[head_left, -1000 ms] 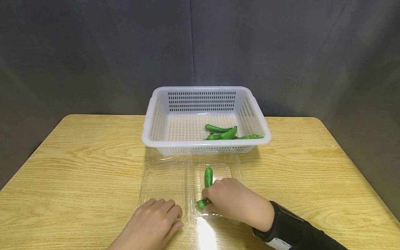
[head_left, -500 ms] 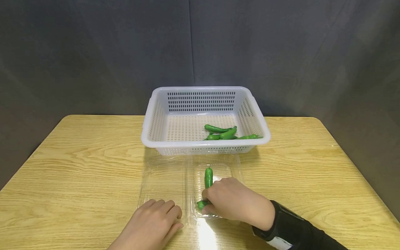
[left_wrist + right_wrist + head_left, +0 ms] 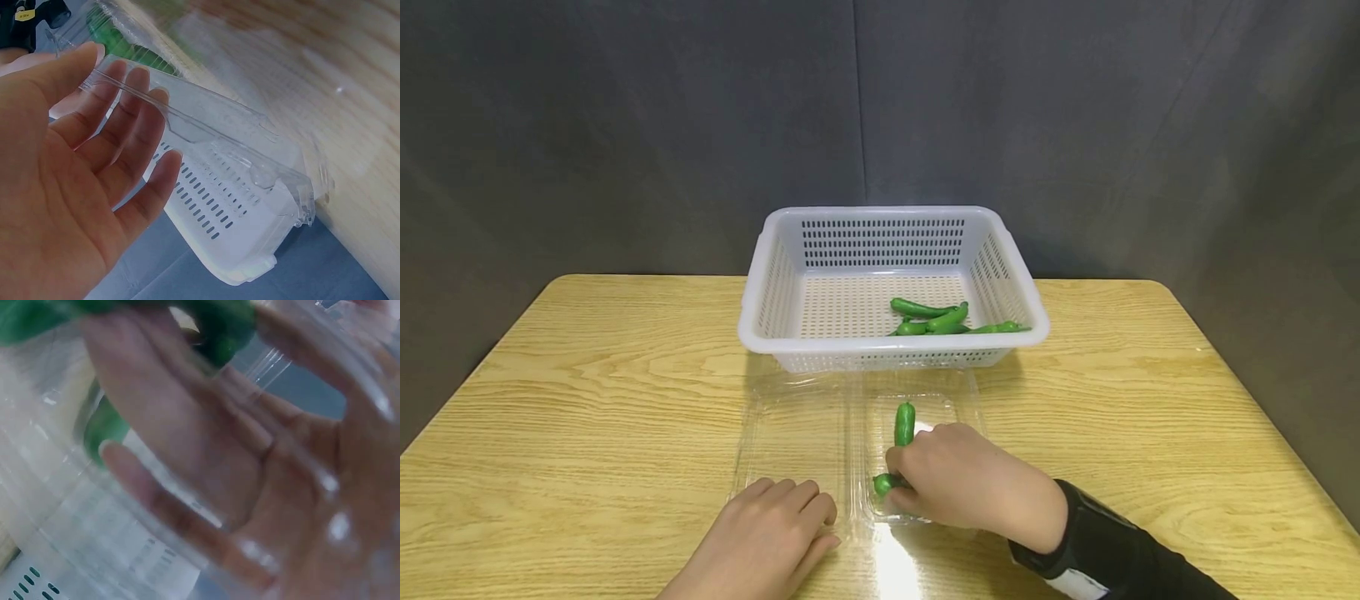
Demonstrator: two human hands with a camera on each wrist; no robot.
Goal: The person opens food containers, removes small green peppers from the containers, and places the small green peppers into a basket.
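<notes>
A clear hinged plastic clamshell box (image 3: 855, 442) lies opened flat on the table. In its right half, one green chili pepper (image 3: 905, 423) points away from me, its near end hidden by my right hand (image 3: 966, 479). That hand pinches a second green chili pepper (image 3: 886, 485) between thumb and fingers, near the box's front end. The right wrist view is blurred, with green pepper (image 3: 228, 331) at the fingers and clear plastic in front. My left hand (image 3: 771, 533) rests at the front edge of the left half, fingers loosely bent and holding nothing.
A white perforated basket (image 3: 895, 344) stands just behind the box. Several green chili peppers (image 3: 951, 319) lie in its right part. The wooden table (image 3: 587, 433) extends to both sides, with a dark grey curtain (image 3: 625, 150) behind it.
My right hand has shifted slightly; the pepper it pinches has moved a little away from me, and the upright one slightly right. The left hand stays put.
</notes>
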